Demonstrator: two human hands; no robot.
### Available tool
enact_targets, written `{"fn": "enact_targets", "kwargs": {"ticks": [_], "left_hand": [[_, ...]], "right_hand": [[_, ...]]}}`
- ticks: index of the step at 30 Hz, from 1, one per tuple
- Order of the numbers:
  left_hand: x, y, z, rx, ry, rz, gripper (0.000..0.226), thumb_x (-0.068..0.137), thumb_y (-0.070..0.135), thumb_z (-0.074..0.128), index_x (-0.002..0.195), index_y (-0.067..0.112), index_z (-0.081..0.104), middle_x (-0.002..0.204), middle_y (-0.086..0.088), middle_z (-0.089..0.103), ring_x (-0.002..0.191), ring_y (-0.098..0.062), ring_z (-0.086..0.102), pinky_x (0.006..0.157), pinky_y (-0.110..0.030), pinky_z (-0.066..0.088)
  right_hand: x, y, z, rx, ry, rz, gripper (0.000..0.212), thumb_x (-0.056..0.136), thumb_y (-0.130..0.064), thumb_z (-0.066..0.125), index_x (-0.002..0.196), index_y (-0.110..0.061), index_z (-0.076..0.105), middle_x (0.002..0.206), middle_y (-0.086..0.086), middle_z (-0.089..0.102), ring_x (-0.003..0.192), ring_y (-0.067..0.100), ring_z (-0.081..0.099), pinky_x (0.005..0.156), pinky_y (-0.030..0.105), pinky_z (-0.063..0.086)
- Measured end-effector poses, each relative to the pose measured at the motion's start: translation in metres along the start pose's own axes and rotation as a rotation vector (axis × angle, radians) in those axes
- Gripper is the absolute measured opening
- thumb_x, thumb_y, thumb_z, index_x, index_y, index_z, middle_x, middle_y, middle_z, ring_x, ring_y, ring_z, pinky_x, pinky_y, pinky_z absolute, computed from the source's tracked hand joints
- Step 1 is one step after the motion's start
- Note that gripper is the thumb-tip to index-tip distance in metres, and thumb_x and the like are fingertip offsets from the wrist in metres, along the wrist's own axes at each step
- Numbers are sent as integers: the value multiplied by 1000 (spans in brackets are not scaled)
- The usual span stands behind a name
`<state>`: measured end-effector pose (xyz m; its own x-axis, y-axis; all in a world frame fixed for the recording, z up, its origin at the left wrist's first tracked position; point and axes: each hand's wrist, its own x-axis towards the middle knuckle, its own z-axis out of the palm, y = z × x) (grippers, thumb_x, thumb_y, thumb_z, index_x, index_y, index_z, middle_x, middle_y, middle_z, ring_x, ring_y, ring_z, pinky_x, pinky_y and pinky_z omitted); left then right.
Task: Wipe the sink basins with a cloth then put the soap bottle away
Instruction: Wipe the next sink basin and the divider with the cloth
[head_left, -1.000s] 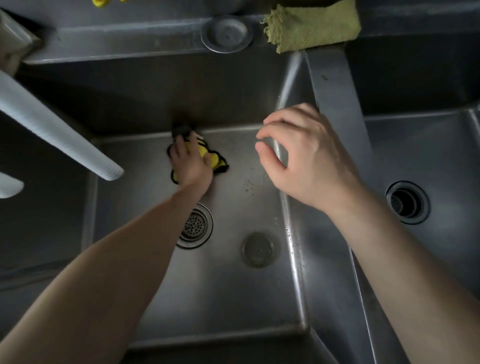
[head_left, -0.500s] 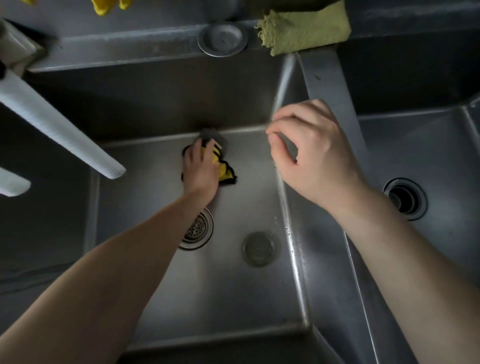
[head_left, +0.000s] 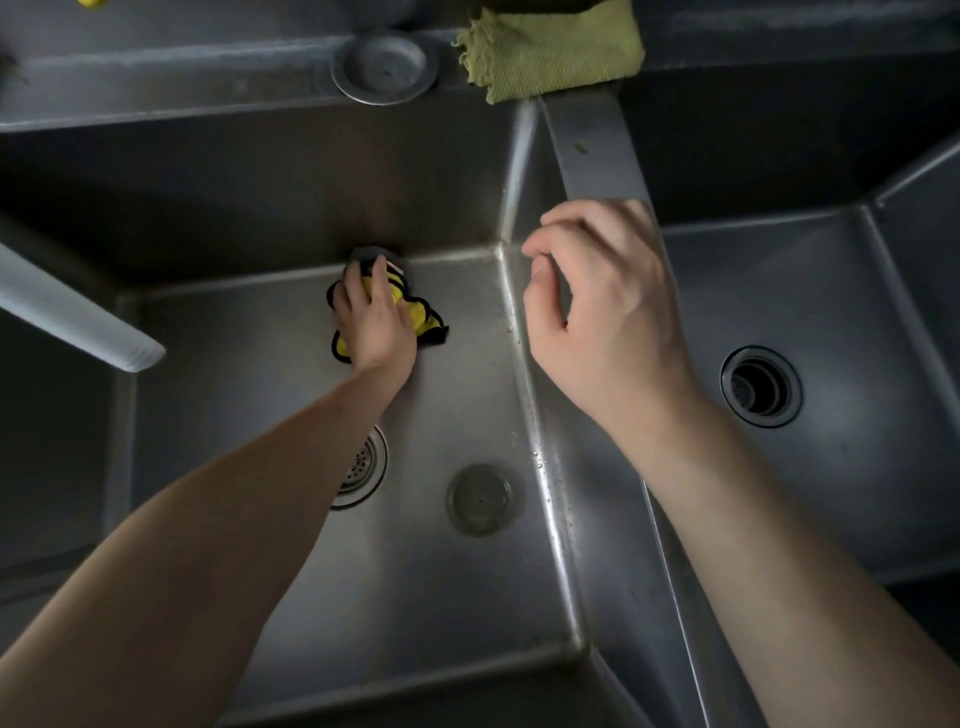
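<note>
- The cloth (head_left: 415, 312) is lying bunched on the floor of the left basin (head_left: 291, 395), right up against the foot of the back wall; it is showing bright yellow with a dark, wavy edge binding, and a grey patch is peeking out at its far end.
- The left hand (head_left: 375, 323) is pressing down on the cloth, its fingers (head_left: 358, 283) lying spread over the crumpled fabric, so that only the yellow fringe is sticking out on both sides.
- The left forearm is partly hiding a perforated strainer drain (head_left: 363, 467) nearer the person, and a flat round stopper (head_left: 480, 500) is lying just beside that drain on the basin floor.
- The right hand (head_left: 605, 317) is hanging over the steel divider (head_left: 597, 150) between the basins, holding nothing, its fingers (head_left: 566, 236) loosely curled with the thumb tip near the forefinger.
- The right basin (head_left: 857, 467) is showing an open dark drain (head_left: 761, 387).
- A folded olive-green rag (head_left: 556, 52) is sitting on the back ledge, overhanging the divider's far end, with a round metal cover (head_left: 383, 66) just beside it.
- A pale tube (head_left: 78, 317) is slanting in over the left edge.
</note>
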<state>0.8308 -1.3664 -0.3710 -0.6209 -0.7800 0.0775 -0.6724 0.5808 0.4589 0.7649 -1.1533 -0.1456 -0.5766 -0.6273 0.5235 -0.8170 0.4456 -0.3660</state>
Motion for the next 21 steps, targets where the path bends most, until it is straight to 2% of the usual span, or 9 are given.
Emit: {"fn": "enact_targets", "kwargs": {"ticks": [5, 8, 12, 16, 19, 21], "left_hand": [[-5, 6, 3, -76, 0, 26, 55, 99, 17, 51, 151, 14, 37, 159, -16, 28, 139, -41, 31, 117, -50, 30], [-7, 21, 5, -132, -32, 172, 57, 98, 17, 49, 153, 12, 35, 159, -15, 29, 139, -42, 29, 119, -50, 25], [0, 42, 22, -153, -114, 211, 58, 99, 22, 49, 154, 16, 32, 158, -11, 29, 140, -39, 26, 120, -48, 22], [0, 62, 40, -55, -263, 367, 59, 98, 38, 48, 154, 27, 30, 153, 2, 39, 142, -25, 35, 121, -42, 23], [-2, 82, 37, -88, -313, 344, 61, 97, 34, 53, 153, 28, 29, 154, 2, 36, 143, -25, 29, 121, -48, 24], [1, 83, 33, -22, -341, 366, 65, 96, 35, 53, 154, 29, 25, 157, 1, 31, 144, -27, 26, 121, -50, 23]], "right_hand": [[1, 2, 1, 5, 10, -16, 16, 90, -5, 56, 88, -1, 72, 98, 14, 68, 96, 32, 59, 82, 42, 50], [0, 1, 1, -3, 1, -7, 18, 91, -7, 56, 89, -1, 73, 98, 14, 68, 96, 31, 59, 84, 41, 50], [1, 2, 1, -3, 0, 22, 21, 93, -10, 55, 90, 0, 73, 99, 15, 68, 98, 31, 60, 85, 41, 51], [2, 0, 1, 12, 2, 53, 22, 92, -10, 54, 90, -1, 73, 99, 14, 68, 99, 31, 60, 86, 40, 51], [3, -1, 1, 5, -8, 59, 23, 93, -12, 53, 90, -1, 74, 100, 13, 68, 100, 30, 59, 87, 39, 51], [3, -1, 0, 3, -9, 62, 23, 93, -12, 54, 89, -2, 74, 100, 13, 68, 100, 30, 59, 87, 38, 50]]}}
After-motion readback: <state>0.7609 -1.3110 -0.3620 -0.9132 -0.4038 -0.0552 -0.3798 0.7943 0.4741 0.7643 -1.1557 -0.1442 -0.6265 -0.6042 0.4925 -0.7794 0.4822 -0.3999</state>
